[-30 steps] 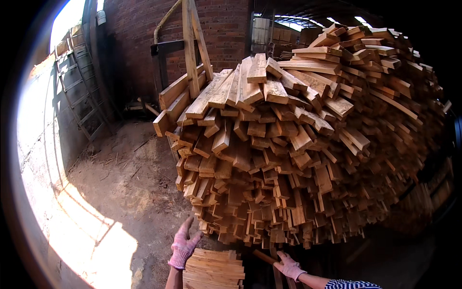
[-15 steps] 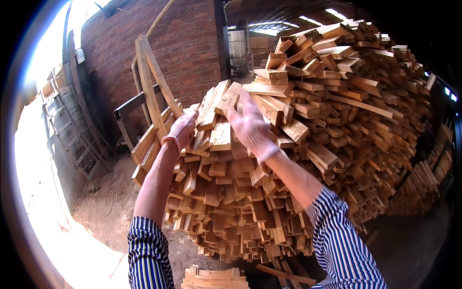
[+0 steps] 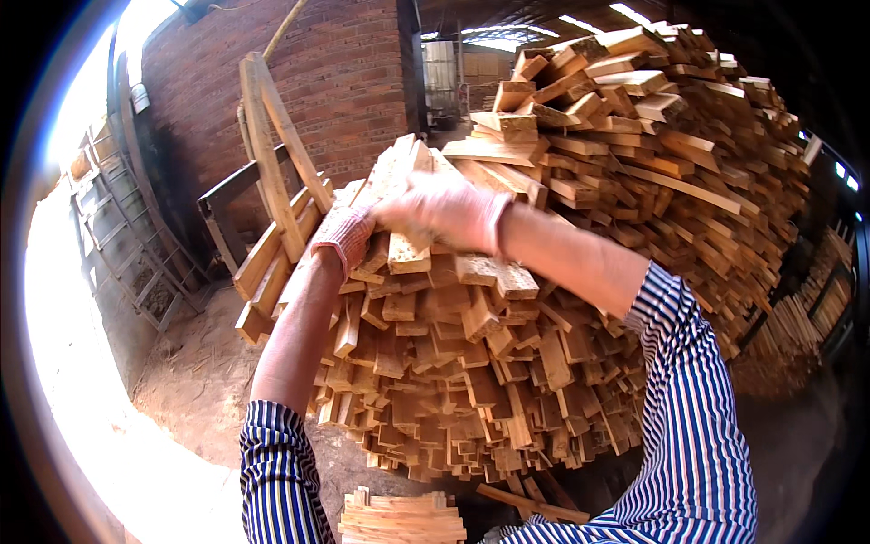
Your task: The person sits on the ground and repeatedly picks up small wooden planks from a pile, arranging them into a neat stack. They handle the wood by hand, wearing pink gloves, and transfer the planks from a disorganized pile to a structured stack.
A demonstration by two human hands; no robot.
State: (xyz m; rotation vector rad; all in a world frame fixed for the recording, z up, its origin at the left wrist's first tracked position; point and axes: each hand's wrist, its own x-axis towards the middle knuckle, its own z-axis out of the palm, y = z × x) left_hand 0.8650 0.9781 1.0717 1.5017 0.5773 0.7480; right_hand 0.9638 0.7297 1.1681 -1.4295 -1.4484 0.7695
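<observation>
A tall pile of sawn wooden planks (image 3: 507, 390) lies before me, their cut ends facing me. At the top left of the pile, my left hand (image 3: 347, 234), in a pinkish knit glove, rests against the planks; its fingers are mostly hidden. My right hand (image 3: 444, 210), gloved alike, reaches across to the left over the top planks (image 3: 391, 165), its fingertips close to the left hand. Motion smears its fingers, so I cannot make out whether it grips a plank. Just left of my left hand, two long planks (image 3: 272, 154) stand upright, leaning together.
A dark metal frame (image 3: 237, 186) stands left of the pile, before a brick wall (image 3: 299, 100). A ladder (image 3: 136, 240) leans at the far left. Below the pile sits a small stack of planks (image 3: 401, 517), with loose sticks (image 3: 535, 500) beside it.
My right hand has swung left across the top planks toward my left hand, its forearm now lying more sideways. My left hand stays near the same planks. The view has shifted slightly.
</observation>
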